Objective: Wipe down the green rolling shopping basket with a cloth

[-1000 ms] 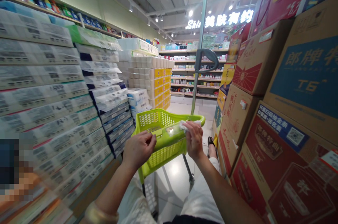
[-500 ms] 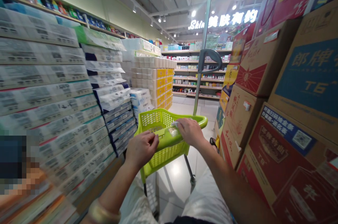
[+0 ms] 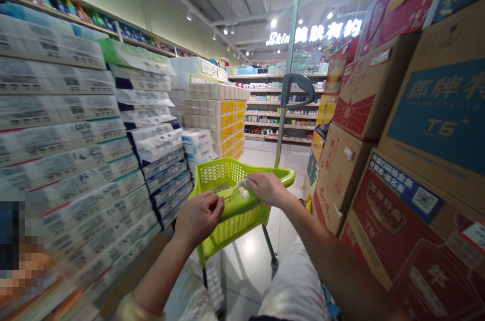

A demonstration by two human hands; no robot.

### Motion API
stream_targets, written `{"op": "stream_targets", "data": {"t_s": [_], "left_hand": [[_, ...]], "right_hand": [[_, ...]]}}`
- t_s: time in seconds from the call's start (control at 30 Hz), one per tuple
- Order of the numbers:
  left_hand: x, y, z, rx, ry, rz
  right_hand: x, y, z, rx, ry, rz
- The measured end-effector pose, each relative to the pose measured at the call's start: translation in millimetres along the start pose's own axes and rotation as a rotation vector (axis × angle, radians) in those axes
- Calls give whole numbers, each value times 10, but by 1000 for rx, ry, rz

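A lime-green plastic shopping basket on a wheeled frame stands in the aisle before me. My left hand is closed around the basket's near rim at its left corner. My right hand lies palm down on the rim, pressing a crumpled white wipe against the green plastic. Only a small part of the wipe shows past the fingers. The basket's grey pull handle rises upright on a metal pole behind it.
Stacked packs of tissue paper wall the left side. Cardboard cartons are piled high on the right, close to my right arm. Glossy white floor runs ahead to shelves at the aisle's far end.
My right hand has slid leftward along the basket rim with the wipe, turning from upright to palm down. My left hand has kept its hold on the rim.
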State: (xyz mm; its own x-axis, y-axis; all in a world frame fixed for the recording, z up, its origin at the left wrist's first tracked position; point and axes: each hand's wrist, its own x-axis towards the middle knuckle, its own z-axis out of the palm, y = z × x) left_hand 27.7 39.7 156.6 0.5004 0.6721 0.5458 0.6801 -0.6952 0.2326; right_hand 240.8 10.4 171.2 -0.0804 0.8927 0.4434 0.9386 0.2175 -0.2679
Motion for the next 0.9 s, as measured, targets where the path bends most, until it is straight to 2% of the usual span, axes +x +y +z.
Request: {"op": "stream_targets", "data": {"t_s": [0.1, 0.2, 0.33, 0.5, 0.63, 0.77, 0.83, 0.9], "left_hand": [[16, -30, -1, -15, 4, -16], [58, -88, -1, -29, 1, -29], [145, -201, 20, -65, -11, 14], [275, -352, 57, -59, -30, 12], [379, -522, 38, 35, -51, 40], [430, -683, 4, 217, 22, 15], [421, -661, 26, 207, 78, 34], [395, -529, 88, 103, 124, 77]], "right_hand": [[-80, 386, -87, -35, 8, 148], [-171, 662, -89, -103, 29, 186], [-247, 873, 0, -106, 138, 142], [-284, 999, 60, -52, 251, 134], [-321, 957, 87, -22, 280, 90], [-359, 728, 189, -39, 333, 71], [-376, 550, 257, -45, 372, 73], [-389, 357, 317, -38, 392, 61]]}}
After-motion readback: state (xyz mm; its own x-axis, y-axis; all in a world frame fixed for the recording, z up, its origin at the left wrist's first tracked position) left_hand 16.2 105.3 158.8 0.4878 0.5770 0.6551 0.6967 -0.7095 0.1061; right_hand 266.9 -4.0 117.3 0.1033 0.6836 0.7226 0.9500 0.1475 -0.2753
